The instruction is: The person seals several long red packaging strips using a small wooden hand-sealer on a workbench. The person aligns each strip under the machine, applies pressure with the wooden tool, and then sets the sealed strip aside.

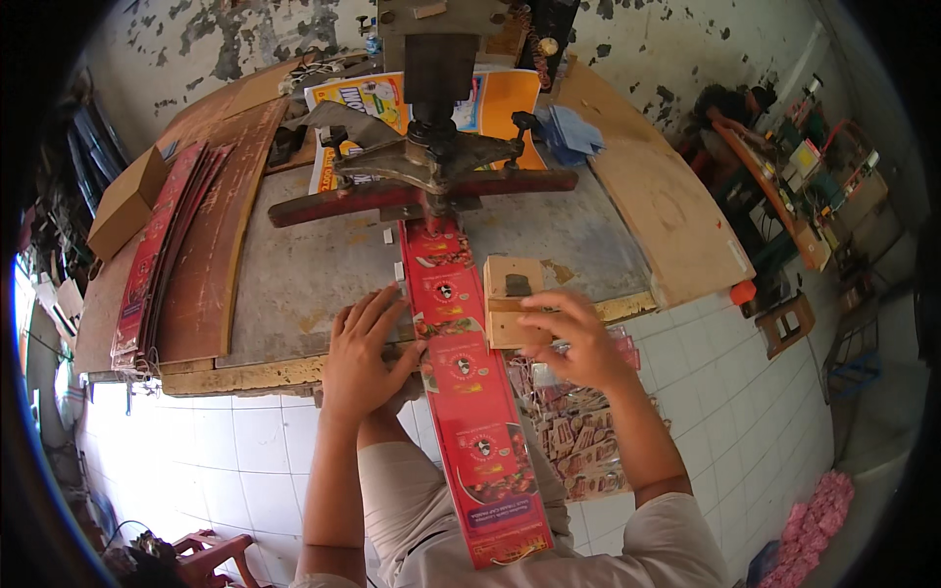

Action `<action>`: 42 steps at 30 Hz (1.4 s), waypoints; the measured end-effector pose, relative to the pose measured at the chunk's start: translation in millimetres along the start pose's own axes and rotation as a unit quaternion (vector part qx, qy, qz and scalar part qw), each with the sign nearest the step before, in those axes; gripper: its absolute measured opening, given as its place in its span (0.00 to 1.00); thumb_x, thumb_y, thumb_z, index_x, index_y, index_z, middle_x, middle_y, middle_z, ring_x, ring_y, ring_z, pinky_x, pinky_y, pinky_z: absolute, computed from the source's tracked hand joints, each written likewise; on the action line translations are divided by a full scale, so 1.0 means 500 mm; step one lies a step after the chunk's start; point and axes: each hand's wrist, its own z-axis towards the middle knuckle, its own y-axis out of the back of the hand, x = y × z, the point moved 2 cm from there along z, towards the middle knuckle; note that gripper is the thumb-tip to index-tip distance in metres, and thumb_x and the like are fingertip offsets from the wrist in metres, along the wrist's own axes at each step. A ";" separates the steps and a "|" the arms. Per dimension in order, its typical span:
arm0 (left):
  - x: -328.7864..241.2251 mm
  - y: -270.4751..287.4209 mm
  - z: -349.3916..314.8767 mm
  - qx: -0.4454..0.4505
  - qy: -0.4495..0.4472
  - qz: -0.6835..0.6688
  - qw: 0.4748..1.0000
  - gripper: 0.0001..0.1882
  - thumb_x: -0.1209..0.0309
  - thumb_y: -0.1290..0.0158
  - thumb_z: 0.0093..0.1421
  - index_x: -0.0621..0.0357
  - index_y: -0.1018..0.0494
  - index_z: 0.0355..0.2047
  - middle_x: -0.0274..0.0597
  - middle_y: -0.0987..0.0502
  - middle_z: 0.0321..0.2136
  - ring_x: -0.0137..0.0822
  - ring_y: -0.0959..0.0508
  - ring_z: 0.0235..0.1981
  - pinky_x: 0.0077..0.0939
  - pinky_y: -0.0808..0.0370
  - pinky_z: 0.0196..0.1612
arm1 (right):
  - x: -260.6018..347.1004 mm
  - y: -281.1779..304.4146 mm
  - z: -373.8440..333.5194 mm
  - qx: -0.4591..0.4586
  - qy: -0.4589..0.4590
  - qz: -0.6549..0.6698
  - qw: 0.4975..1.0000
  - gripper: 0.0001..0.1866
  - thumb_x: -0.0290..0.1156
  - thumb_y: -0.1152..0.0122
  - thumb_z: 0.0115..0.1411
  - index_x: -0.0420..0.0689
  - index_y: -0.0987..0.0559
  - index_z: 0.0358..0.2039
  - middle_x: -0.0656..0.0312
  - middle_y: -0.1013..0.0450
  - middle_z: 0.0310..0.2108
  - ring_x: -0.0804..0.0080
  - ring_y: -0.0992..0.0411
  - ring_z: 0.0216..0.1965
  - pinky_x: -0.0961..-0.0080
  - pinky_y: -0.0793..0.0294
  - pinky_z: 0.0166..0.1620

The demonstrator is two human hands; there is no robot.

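Observation:
A long red printed sheet strip (461,377), with food pictures on it, runs from under the press across the metal tabletop (294,284) and down over my lap. My left hand (365,353) lies at its left edge with fingers spread, the thumb touching the strip. Right of the strip is a light wooden block (507,272) with a grey pad on its face. My right hand (578,343) has curled fingers on the block's right side. Part of that grip is hidden.
Above the strip hangs the press head (421,167) with its wide red bar. Stacked red sheets (162,255) and a cardboard box (127,201) are at left. Cut printed pieces (578,441) lie below the table's front edge. Another person (730,108) works at far right.

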 end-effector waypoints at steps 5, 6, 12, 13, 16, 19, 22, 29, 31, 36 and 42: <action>-0.002 -0.009 0.003 -0.008 -0.003 -0.016 1.000 0.32 0.54 0.32 0.64 0.58 0.20 0.63 0.47 0.23 0.70 0.52 0.26 0.71 0.55 0.34 0.74 | -0.190 0.072 0.049 -0.055 -0.130 -0.148 0.979 0.12 0.30 0.31 0.70 0.41 0.13 0.52 0.53 0.16 0.50 0.49 0.19 0.53 0.55 0.20 0.57; 0.001 -0.009 0.003 -0.010 -0.002 -0.013 1.000 0.32 0.54 0.32 0.64 0.58 0.20 0.63 0.47 0.23 0.70 0.52 0.26 0.71 0.55 0.34 0.74 | -0.218 0.077 0.057 -0.020 -0.110 -0.172 0.979 0.13 0.29 0.31 0.69 0.40 0.13 0.52 0.53 0.16 0.50 0.48 0.19 0.53 0.55 0.19 0.57; -0.001 -0.001 0.002 -0.013 -0.003 -0.034 0.999 0.32 0.59 0.31 0.63 0.55 0.20 0.66 0.47 0.23 0.70 0.54 0.26 0.71 0.53 0.32 0.73 | -0.268 0.090 0.084 0.099 -0.065 -0.215 0.969 0.11 0.27 0.31 0.66 0.39 0.13 0.48 0.54 0.18 0.44 0.49 0.19 0.48 0.54 0.18 0.52; 0.000 -0.003 0.000 -0.014 -0.002 -0.033 0.999 0.32 0.59 0.31 0.63 0.55 0.20 0.66 0.47 0.23 0.70 0.54 0.26 0.71 0.53 0.32 0.73 | -0.270 0.090 0.086 0.112 -0.050 -0.226 0.966 0.10 0.27 0.32 0.66 0.39 0.13 0.47 0.55 0.18 0.43 0.50 0.19 0.48 0.54 0.18 0.52; 0.002 -0.006 -0.002 -0.018 -0.003 -0.029 0.999 0.32 0.57 0.31 0.63 0.56 0.20 0.65 0.48 0.22 0.69 0.53 0.25 0.71 0.54 0.32 0.73 | -0.273 0.092 0.089 0.145 -0.016 -0.258 0.955 0.08 0.26 0.33 0.66 0.40 0.14 0.44 0.55 0.20 0.41 0.51 0.19 0.47 0.54 0.17 0.51; 0.004 -0.008 -0.003 -0.024 -0.005 -0.023 0.999 0.32 0.52 0.31 0.64 0.58 0.20 0.63 0.48 0.22 0.68 0.53 0.25 0.70 0.55 0.32 0.73 | -0.277 0.084 0.085 0.150 0.003 -0.290 0.945 0.07 0.26 0.35 0.66 0.40 0.15 0.42 0.55 0.21 0.41 0.51 0.19 0.47 0.55 0.17 0.51; 0.003 -0.008 -0.003 -0.026 -0.008 -0.022 0.999 0.32 0.52 0.31 0.64 0.58 0.20 0.63 0.48 0.22 0.68 0.52 0.25 0.70 0.55 0.32 0.73 | -0.285 0.076 0.072 0.121 0.027 -0.315 0.941 0.07 0.26 0.36 0.65 0.40 0.16 0.42 0.54 0.21 0.40 0.51 0.19 0.47 0.54 0.17 0.51; 0.004 -0.005 0.000 -0.020 -0.009 -0.039 0.999 0.32 0.55 0.32 0.64 0.55 0.20 0.65 0.48 0.21 0.68 0.53 0.25 0.71 0.54 0.33 0.72 | -0.269 0.093 0.109 -0.030 -0.115 -0.236 0.964 0.06 0.23 0.35 0.64 0.39 0.19 0.41 0.52 0.21 0.40 0.51 0.18 0.42 0.56 0.18 0.45; 0.007 -0.008 -0.001 -0.022 -0.008 -0.040 0.999 0.31 0.55 0.32 0.65 0.56 0.20 0.64 0.48 0.21 0.68 0.53 0.25 0.71 0.53 0.33 0.72 | -0.218 0.108 0.129 -0.089 -0.133 -0.214 0.964 0.05 0.23 0.35 0.65 0.39 0.20 0.40 0.52 0.20 0.40 0.51 0.17 0.40 0.56 0.18 0.43; 0.010 -0.004 -0.005 -0.018 -0.009 -0.025 0.999 0.32 0.54 0.32 0.65 0.57 0.20 0.64 0.49 0.21 0.68 0.53 0.25 0.71 0.53 0.33 0.72 | -0.069 0.042 0.171 -0.040 -0.099 -0.080 0.991 0.07 0.22 0.36 0.69 0.38 0.17 0.46 0.51 0.18 0.43 0.50 0.16 0.43 0.56 0.17 0.46; 0.001 -0.004 0.000 -0.016 -0.007 -0.042 0.999 0.31 0.54 0.32 0.65 0.57 0.19 0.64 0.49 0.21 0.68 0.52 0.25 0.71 0.53 0.33 0.73 | -0.072 -0.002 0.146 0.070 -0.111 0.039 0.991 0.26 0.20 0.43 0.74 0.45 0.22 0.70 0.52 0.14 0.52 0.51 0.17 0.50 0.56 0.17 0.56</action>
